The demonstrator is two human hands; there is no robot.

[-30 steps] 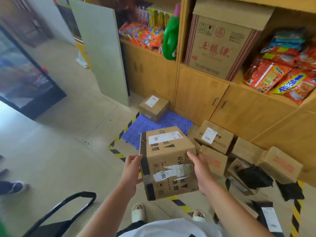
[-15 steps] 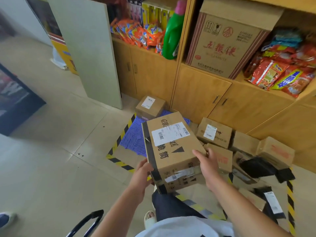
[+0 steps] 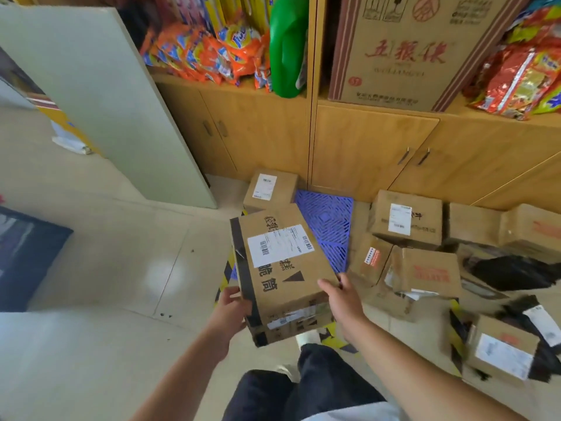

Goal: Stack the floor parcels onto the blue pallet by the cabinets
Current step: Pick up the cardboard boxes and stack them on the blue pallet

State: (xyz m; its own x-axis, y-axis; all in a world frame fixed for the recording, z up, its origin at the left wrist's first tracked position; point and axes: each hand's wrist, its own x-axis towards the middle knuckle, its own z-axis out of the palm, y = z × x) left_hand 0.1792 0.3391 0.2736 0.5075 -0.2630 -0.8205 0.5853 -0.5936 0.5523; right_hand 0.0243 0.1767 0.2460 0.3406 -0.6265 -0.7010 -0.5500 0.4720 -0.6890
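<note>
both arms outstretched — hands curled, gripping opposite sides.

Left hand and right hand grip a taped parcel. The blue pallet lies at its one o'clock, a smaller parcel at twelve.

A green bottle stands between orange snack packets and a printed carton (all shelved); a pale board leans nearby.

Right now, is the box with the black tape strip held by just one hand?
No, the left hand grips the taped box at its black-taped side while the right hand holds the opposite edge.
</note>
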